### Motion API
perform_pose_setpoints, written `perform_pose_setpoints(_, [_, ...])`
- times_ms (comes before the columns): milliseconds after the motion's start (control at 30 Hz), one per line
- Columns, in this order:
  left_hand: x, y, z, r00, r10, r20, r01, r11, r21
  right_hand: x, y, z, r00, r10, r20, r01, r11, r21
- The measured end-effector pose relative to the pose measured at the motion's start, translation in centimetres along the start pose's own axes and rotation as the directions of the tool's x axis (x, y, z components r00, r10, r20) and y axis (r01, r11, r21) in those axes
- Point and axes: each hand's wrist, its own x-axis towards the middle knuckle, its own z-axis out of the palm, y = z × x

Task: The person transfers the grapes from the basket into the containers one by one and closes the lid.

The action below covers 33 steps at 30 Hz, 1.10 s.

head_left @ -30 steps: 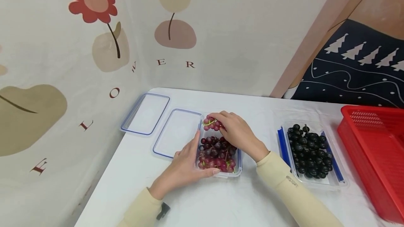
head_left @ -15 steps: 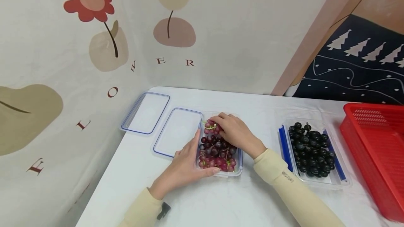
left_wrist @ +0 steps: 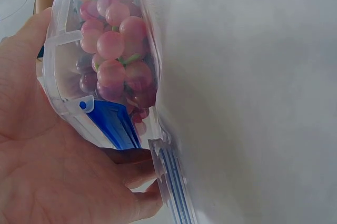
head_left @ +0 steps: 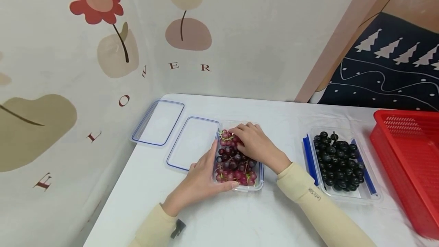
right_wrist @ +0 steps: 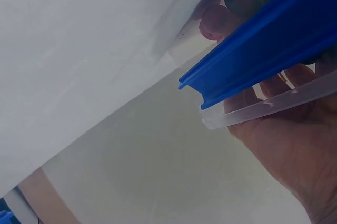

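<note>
Bunch of round pinkish-red grapes (head_left: 225,138) now lower, in far end of clear rectangular plastic box (head_left: 262,180), filling gap; I see R hand (head_left: 256,145) grasping it, L hand (head_left: 202,178) fingers straight vs. side.

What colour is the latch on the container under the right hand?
Blue: the latch shows best in the right wrist view.

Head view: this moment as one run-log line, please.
left grip: touching left box, near-left corner; right grip: holding red bunch at left box's far end; black grapes: in right box; red basket: far right
</note>
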Motion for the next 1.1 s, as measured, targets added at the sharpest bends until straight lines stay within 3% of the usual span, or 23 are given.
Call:
perform_pose_setpoints(400, [0.1, -0.2, 0.2, 1.000, 0.010, 0.003, -0.010, 1.000, 0.001, 0.1, -0.6, 0.2, 0.998, -0.064, -0.001, 0.064, 0.987, 0.151])
perform_pose_setpoints(800, [0.0, -0.1, 0.1, 1.000, 0.006, -0.002, -0.006, 1.000, 0.011, -0.2, -0.6, 0.3, 0.993, -0.111, 0.027, 0.109, 0.992, 0.063])
perform_pose_setpoints(967, [0.0, -0.2, 0.2, 1.000, 0.009, -0.007, -0.009, 1.000, 0.010, -0.6, -0.7, 0.5, 0.995, -0.095, 0.031, 0.093, 0.994, 0.063])
perform_pose_setpoints(1100, [0.0, -0.2, 0.2, 1.000, 0.004, -0.006, -0.004, 1.000, 0.013, -1.2, -0.8, 0.9, 0.999, -0.042, -0.026, 0.044, 0.994, 0.100])
